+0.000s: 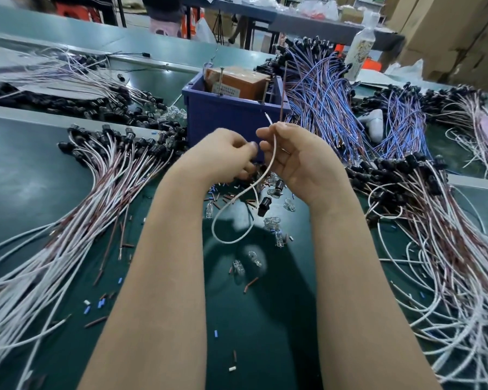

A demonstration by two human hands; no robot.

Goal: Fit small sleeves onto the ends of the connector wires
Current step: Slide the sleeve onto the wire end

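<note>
Bin of blue plastic stands just beyond both hands and holds an orange-brown box with thin rods upright beside it. The right hand pinches a white wire near its free end, which points up. The wire loops down under the wrists to a black connector on the green mat. The left hand has its fingertips curled together beside the wire; whether a sleeve sits between them cannot be told. Loose sleeves and clear bulbs lie below the hands. Wire bundles fan out left of them, and blue-and-brown bundles lie to the right.
</note>
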